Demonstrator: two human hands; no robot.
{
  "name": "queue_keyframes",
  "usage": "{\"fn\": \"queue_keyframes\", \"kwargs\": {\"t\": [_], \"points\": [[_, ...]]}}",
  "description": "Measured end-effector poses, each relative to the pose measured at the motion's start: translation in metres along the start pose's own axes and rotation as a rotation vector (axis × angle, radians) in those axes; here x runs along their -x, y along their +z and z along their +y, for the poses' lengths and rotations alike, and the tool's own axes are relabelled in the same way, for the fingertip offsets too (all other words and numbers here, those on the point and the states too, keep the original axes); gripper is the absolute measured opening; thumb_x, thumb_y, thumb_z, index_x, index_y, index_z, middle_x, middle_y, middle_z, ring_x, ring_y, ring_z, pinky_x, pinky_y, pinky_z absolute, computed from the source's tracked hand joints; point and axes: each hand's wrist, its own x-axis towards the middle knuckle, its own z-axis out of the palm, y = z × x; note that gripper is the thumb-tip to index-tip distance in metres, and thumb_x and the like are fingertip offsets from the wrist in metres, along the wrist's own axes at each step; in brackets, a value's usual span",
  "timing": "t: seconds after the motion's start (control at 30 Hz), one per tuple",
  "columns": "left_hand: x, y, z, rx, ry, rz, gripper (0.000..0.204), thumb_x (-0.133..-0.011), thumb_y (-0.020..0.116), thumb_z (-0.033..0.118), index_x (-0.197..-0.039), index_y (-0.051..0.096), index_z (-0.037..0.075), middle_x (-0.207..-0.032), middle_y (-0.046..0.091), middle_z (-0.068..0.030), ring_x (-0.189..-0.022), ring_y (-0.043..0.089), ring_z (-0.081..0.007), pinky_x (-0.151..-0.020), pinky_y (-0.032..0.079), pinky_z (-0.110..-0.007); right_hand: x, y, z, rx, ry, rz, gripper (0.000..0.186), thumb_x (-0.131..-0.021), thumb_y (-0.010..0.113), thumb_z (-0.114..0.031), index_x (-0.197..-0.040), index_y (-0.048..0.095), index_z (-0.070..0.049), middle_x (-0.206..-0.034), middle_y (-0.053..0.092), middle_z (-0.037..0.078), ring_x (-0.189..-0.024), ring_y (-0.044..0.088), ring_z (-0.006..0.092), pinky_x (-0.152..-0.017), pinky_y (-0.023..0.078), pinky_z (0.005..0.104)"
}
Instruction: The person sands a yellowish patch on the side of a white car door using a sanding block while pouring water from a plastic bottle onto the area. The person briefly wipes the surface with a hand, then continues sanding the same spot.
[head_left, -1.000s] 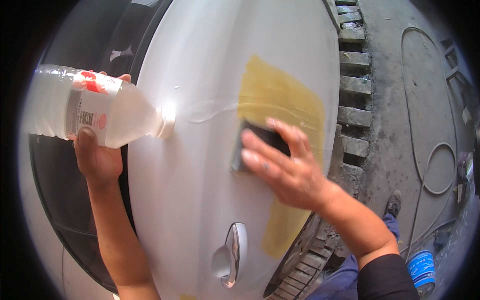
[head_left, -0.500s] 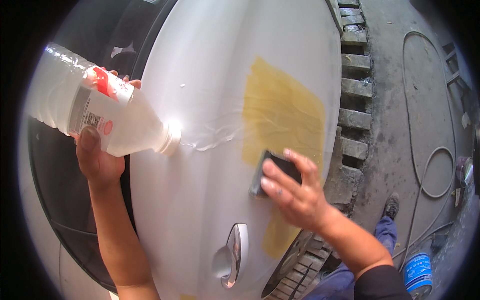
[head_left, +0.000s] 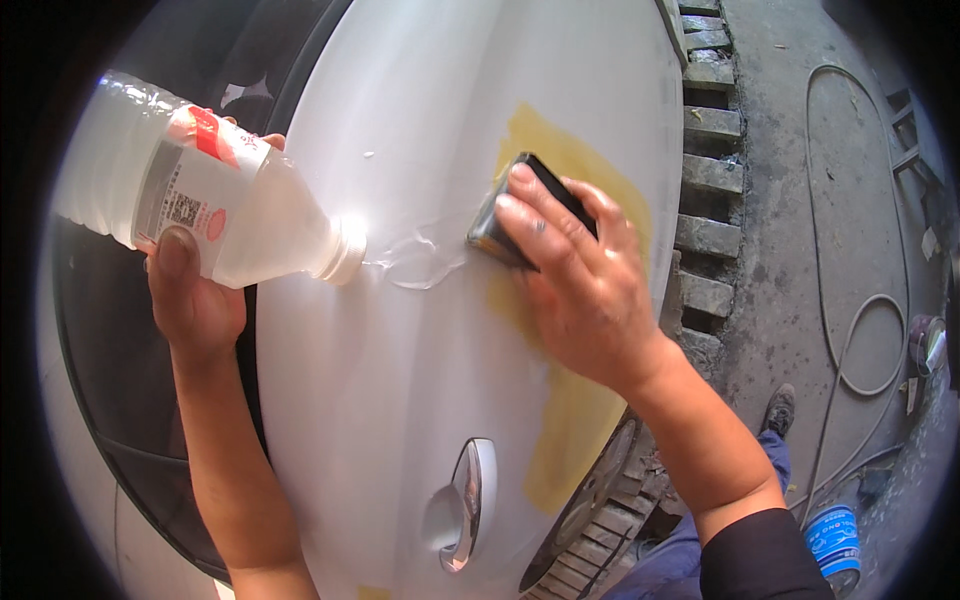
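My left hand (head_left: 195,295) is wrapped round a clear plastic bottle (head_left: 280,235) with a red and white label. The bottle lies tilted, its white neck toward the car door, and liquid runs from it over the panel. A dark sanding block (head_left: 500,225) is gripped in my right hand (head_left: 590,290) and lies against the yellow filler patch (head_left: 590,410) at its upper left part. That patch spreads over the white car door (head_left: 390,380); the hand hides much of its middle. The block's underside is hidden.
A door handle (head_left: 472,505) stands out below the patch. Dark window glass (head_left: 120,370) lies to the left. At right are a slatted floor grate (head_left: 708,235), a hose (head_left: 815,200) on the concrete and a blue bucket (head_left: 833,540).
My right hand has moved up and slightly left with the sanding block, from the patch's lower left edge to its upper left. The bottle has shifted slightly; the liquid's trail has changed shape.
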Motion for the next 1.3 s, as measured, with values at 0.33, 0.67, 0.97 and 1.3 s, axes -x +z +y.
{"fn": "queue_keyframes", "kwargs": {"t": [0.33,0.67,0.97,1.3], "points": [[0.001,-0.002,0.003,-0.076,-0.018,-0.046,0.096,-0.080,0.064,0.063,-0.150,0.034,0.004,-0.145,0.046,-0.0191,-0.129,0.054,-0.0407,-0.109,0.045,-0.053,-0.006,0.002,0.002,-0.015,0.076,0.042,0.045,-0.084,0.066,-0.007,-0.127,0.061,-0.018,-0.139,0.059,0.005,-0.111,0.055,0.0371,-0.087,0.046,0.0465],[0.002,0.005,0.001,0.012,-0.004,-0.003,0.092,-0.080,0.070,0.061,-0.145,0.041,0.002,-0.132,0.058,-0.0184,-0.122,0.060,-0.0345,-0.102,0.051,-0.048,0.008,0.003,-0.009,-0.043,0.083,0.039,0.045,-0.083,0.066,-0.007,-0.126,0.062,-0.018,-0.136,0.061,0.007,-0.111,0.056,0.0366,-0.088,0.046,0.0443],[0.004,0.000,-0.001,-0.096,-0.021,-0.047,0.099,-0.081,0.063,0.067,-0.150,0.032,0.004,-0.146,0.045,-0.0184,-0.129,0.053,-0.0401,-0.108,0.045,-0.053,0.028,-0.001,-0.024,-0.043,0.004,0.015,0.042,-0.084,0.064,-0.006,-0.123,0.064,-0.018,-0.138,0.060,0.004,-0.112,0.056,0.0353,-0.087,0.047,0.0453],[0.003,0.000,0.002,-0.100,-0.022,-0.045,0.100,-0.080,0.064,0.067,-0.150,0.033,0.002,-0.143,0.047,-0.0184,-0.129,0.054,-0.0384,-0.106,0.047,-0.051,0.025,-0.003,-0.021,-0.055,-0.064,-0.013,0.046,-0.082,0.067,-0.007,-0.126,0.062,-0.019,-0.137,0.061,0.003,-0.112,0.057,0.0351,-0.088,0.047,0.0455]]}}
